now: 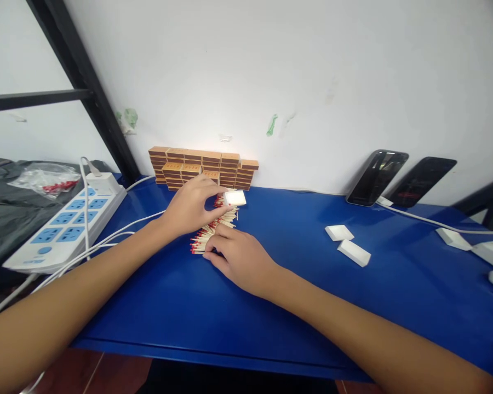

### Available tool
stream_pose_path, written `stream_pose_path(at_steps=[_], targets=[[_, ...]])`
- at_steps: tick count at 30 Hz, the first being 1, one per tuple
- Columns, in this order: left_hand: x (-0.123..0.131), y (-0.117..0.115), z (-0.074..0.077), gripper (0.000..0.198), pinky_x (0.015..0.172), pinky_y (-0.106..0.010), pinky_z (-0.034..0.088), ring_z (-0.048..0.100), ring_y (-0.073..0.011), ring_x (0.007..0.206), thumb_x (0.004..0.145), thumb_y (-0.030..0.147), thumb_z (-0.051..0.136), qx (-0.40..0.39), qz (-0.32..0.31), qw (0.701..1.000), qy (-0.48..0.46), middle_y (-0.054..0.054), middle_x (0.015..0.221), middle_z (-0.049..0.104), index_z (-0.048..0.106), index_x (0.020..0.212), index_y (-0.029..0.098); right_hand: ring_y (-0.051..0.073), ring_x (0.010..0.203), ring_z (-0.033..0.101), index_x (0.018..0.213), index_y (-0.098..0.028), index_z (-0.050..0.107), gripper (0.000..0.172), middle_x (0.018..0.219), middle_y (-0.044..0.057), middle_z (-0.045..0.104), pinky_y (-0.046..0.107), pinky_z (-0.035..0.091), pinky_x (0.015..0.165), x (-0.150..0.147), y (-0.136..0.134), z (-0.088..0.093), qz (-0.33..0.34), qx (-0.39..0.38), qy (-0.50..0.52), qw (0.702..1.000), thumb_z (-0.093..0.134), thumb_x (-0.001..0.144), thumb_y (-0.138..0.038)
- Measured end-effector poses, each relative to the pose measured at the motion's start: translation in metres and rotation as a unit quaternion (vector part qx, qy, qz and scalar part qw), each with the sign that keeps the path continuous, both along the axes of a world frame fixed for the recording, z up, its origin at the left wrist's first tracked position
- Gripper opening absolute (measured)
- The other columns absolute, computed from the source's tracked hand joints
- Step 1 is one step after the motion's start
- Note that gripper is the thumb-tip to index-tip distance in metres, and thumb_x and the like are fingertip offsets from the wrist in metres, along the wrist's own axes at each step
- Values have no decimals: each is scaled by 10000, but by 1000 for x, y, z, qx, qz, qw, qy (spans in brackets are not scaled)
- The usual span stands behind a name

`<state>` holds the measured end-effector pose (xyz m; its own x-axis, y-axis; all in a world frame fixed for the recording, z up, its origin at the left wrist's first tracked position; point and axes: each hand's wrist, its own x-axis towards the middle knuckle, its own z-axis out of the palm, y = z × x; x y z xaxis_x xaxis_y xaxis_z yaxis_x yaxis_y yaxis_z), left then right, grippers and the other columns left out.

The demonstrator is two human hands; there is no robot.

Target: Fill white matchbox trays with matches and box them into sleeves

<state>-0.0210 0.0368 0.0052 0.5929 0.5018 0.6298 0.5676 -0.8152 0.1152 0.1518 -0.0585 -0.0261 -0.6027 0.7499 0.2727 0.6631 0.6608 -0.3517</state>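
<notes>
A pile of red-tipped matches [213,227] lies on the blue table [296,306] in front of a stacked wall of brown matchboxes [203,167]. My left hand [191,205] pinches a small white matchbox tray [235,197] just above the far end of the pile. My right hand [240,257] rests on the near end of the pile, fingers curled onto the matches. Whether it grips any match is hidden under the fingers.
Two white trays [348,244] lie to the right. Two dark phones [398,178] lean on the wall, with white cables and chargers [456,238] at the right. A white-and-blue power strip [68,219] and cables sit at the left, beside a black frame [90,87].
</notes>
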Motion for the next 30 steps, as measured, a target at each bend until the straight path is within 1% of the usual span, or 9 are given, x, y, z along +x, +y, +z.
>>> stream_pose_path(at_steps=[4,8,11,19,23,26,28,30], targets=[[0,0,1,307,847,-402,510,642,-247,904,938,458,700,3,3,1000,5,-76,960,736,735,1087,192,193,934,636,1013,-147,727,223,1094,96,667,322,473,786,0,2,-2,10,34,-17,999,535,1060,-251],[-1,1,-1,319,852,-405,517,638,-257,932,938,463,706,13,0,1000,4,-87,953,735,741,1073,176,182,893,628,1013,-141,714,225,1091,95,663,319,468,773,0,2,-3,8,34,-19,999,518,1063,-238],[-1,1,-2,337,858,-414,522,639,-263,941,938,465,708,16,-4,1000,6,-95,956,731,743,1085,164,189,912,630,1008,-146,702,194,1111,97,661,324,469,790,0,1,-1,8,30,-15,999,533,1054,-230],[-3,3,-4,353,860,-419,531,645,-263,931,928,459,721,7,-2,1000,13,-94,960,726,742,1115,161,207,930,655,1029,-147,676,163,1152,103,652,337,474,774,0,0,5,-9,-33,-39,999,569,1052,-268],[-3,3,-4,357,862,-424,536,651,-267,941,932,465,716,4,-9,1000,13,-99,965,735,744,1115,160,193,911,646,1016,-155,659,163,1126,86,645,327,466,783,6,-1,13,-7,-49,-32,998,551,1063,-268],[-3,3,-5,325,860,-414,536,655,-270,969,942,443,709,-1,-27,999,21,-104,995,748,746,1109,167,176,878,624,1017,-171,648,126,1099,69,633,309,449,777,23,8,25,-33,-16,-11,999,547,1059,-233],[-2,3,-5,316,860,-405,535,659,-267,981,936,433,721,-7,-40,999,23,-102,1008,755,748,1113,172,170,848,604,1025,-178,643,107,1095,69,625,300,431,753,39,18,31,-75,29,5,997,546,1052,-214],[-1,1,-5,319,847,-390,537,662,-254,965,926,449,738,-23,-53,998,17,-91,1001,759,756,1101,183,169,831,590,1027,-185,637,98,1065,65,620,293,413,730,55,30,35,-120,65,30,990,547,1049,-218]])
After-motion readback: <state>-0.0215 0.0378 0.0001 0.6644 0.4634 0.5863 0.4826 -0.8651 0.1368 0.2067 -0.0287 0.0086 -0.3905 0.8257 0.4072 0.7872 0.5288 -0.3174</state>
